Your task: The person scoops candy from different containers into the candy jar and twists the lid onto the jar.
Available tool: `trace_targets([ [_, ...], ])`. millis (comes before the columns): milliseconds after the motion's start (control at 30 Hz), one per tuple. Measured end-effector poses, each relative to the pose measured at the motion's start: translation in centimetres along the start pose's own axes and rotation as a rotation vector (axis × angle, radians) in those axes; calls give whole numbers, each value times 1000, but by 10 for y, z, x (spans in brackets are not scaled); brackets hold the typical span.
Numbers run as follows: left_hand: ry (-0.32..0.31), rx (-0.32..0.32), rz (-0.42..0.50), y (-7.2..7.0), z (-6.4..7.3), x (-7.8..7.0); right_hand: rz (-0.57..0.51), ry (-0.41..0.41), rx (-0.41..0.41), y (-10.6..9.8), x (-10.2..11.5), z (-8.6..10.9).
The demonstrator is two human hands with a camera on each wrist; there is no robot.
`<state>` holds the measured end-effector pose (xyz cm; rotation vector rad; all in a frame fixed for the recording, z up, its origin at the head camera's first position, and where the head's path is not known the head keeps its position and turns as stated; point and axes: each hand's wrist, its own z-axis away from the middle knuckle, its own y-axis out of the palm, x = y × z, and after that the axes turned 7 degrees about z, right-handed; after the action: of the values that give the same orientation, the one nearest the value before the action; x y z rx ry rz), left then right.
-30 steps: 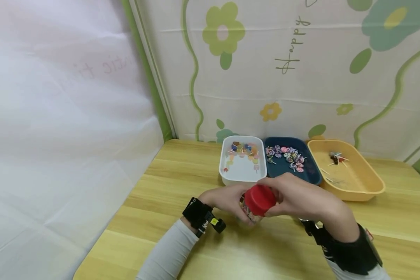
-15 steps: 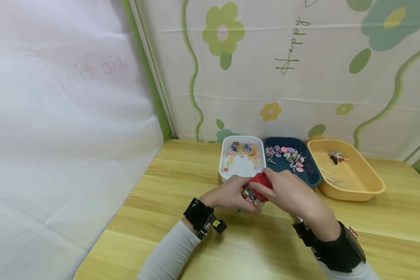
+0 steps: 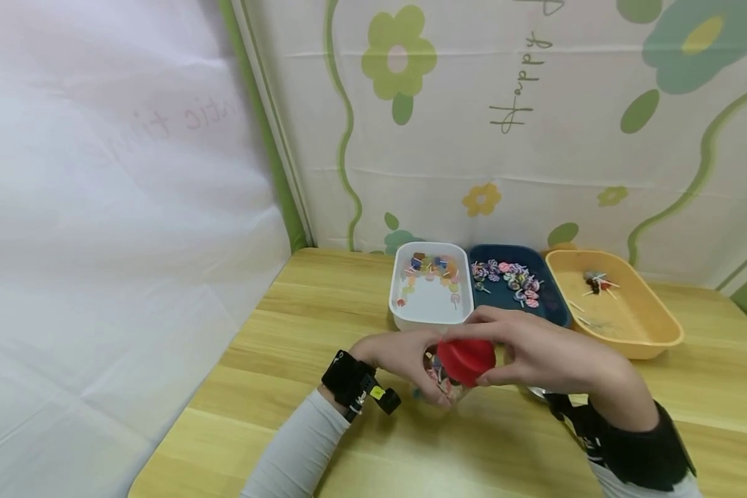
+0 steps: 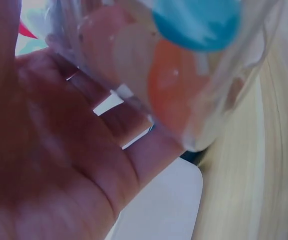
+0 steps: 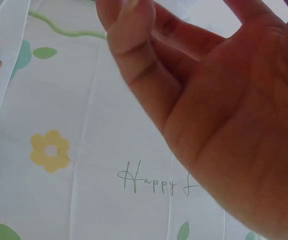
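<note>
In the head view my left hand (image 3: pixel 398 356) grips a clear jar (image 3: pixel 442 384) of colourful candies just above the table, in front of the white tray. On its top is a red lid (image 3: pixel 467 361), which my right hand (image 3: pixel 538 349) holds between thumb and fingers. How tightly the lid sits on the jar cannot be told. Close up in the left wrist view, the jar's clear wall (image 4: pixel 133 65) shows orange, pink and blue candies inside, with my fingers around it. In the right wrist view my palm fills the right side, and the lid is out of sight.
Behind the hands stand a white tray (image 3: pixel 431 315) with small lollipops, a navy tray (image 3: pixel 554 304) with swirled lollipops and a yellow tray (image 3: pixel 650 325) with a few lollipops and loose sticks. A printed cloth (image 3: pixel 411 166) hangs behind the wooden table (image 3: pixel 274 353).
My right hand turned over the lid, with the jar shifting slightly away, then came back to the right side. The lid faces more toward the camera again. My left hand keeps its grip.
</note>
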<state>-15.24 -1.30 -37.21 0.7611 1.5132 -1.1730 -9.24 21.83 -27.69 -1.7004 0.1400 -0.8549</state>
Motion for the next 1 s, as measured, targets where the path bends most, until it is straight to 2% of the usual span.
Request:
trace_targets([
  [67,0,9,-19,1,0,0,18,36,-7,2,1,-2],
  [167,12,3,-48,2,-1,1,107,149,-25,8,2,-8],
  [267,12,-28,-71,3,-2,3,207,269,-32,14,4,-13],
  [367,3,-83,-98,3,-3,4,244,317,-52,14,6,-13],
  [467,9,-108,-114,1,-4,4,180,232,-63,9,3,-7],
  [600,32,-83,-121,1,-5,3,60,79,-32,5,-2,-3],
  [667,36,-84,-131,1,-7,3,52,99,-30,6,-3,-5],
  [800,32,-87,-146,4,-10,6,119,249,-36,13,-3,-9],
  [867,29,-96,-162,4,-10,7,145,292,-27,13,-3,-7],
  [933,32,-102,-169,5,-10,8,148,273,-14,11,-4,-4],
  [1000,40,-113,-181,5,-10,8,119,209,-8,8,-7,-1],
])
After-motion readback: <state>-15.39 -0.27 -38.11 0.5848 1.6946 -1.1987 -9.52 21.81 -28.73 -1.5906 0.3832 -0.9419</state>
